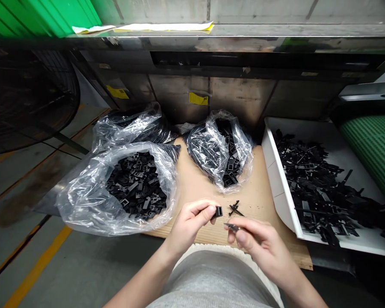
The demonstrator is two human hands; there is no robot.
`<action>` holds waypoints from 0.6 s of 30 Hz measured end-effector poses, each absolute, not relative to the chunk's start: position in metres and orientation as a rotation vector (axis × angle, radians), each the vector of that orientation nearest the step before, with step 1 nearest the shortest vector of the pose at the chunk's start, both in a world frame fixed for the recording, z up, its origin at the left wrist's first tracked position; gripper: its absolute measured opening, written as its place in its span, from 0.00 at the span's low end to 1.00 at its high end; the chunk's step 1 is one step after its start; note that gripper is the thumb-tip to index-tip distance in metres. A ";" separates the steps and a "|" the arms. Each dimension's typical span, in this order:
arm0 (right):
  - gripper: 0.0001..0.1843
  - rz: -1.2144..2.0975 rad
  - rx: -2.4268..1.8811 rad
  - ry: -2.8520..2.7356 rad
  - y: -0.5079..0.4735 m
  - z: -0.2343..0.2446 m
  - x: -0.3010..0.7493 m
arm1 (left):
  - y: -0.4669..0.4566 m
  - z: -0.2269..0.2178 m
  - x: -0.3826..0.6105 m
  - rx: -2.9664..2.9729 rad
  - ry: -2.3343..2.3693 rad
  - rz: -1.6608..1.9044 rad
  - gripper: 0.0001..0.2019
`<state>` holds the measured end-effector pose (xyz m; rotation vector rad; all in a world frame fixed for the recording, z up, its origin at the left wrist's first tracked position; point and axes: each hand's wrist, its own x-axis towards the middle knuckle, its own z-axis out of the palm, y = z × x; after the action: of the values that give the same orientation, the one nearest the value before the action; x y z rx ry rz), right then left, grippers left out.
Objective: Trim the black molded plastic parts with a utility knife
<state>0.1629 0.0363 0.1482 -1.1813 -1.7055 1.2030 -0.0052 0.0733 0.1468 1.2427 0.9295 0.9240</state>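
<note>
My left hand [197, 218] pinches a small black plastic part [218, 211] with a rectangular opening, held over the front of the cardboard. Just to its right, my right hand [256, 239] is closed around a small, dark, pointed tool [232, 226]. Its tip points left toward the black part, apart from it. Most of the tool is hidden by my fingers, so its exact kind does not show. Behind my right hand, a black branched plastic sprue [235, 208] lies on the cardboard sheet [195, 175].
A clear plastic bag [80, 196] full of small black parts stands at left, with another bag [125, 128] behind it. A third bag [208, 149] sits at the back centre. At right, a white tray [284, 201] holds black pieces beside a green conveyor belt [372, 141].
</note>
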 end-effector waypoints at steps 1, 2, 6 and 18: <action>0.11 1.177 -1.181 -1.682 0.037 0.148 0.166 | 0.073 0.146 -0.005 1.234 0.929 0.919 0.12; 0.11 1.125 -1.188 -1.681 0.037 0.148 0.168 | 0.073 0.146 -0.005 1.223 0.929 0.912 0.12; 0.12 0.848 -1.189 -1.761 0.036 0.143 0.165 | 0.072 0.144 -0.005 1.188 0.915 0.886 0.14; 0.10 0.711 -1.292 -1.737 0.040 0.135 0.160 | 0.066 0.145 -0.005 1.217 0.845 0.867 0.12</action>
<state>0.1603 0.0400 0.1352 -1.2923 -1.7370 0.7112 -0.0047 0.0657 0.1454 1.2168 0.8447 0.8675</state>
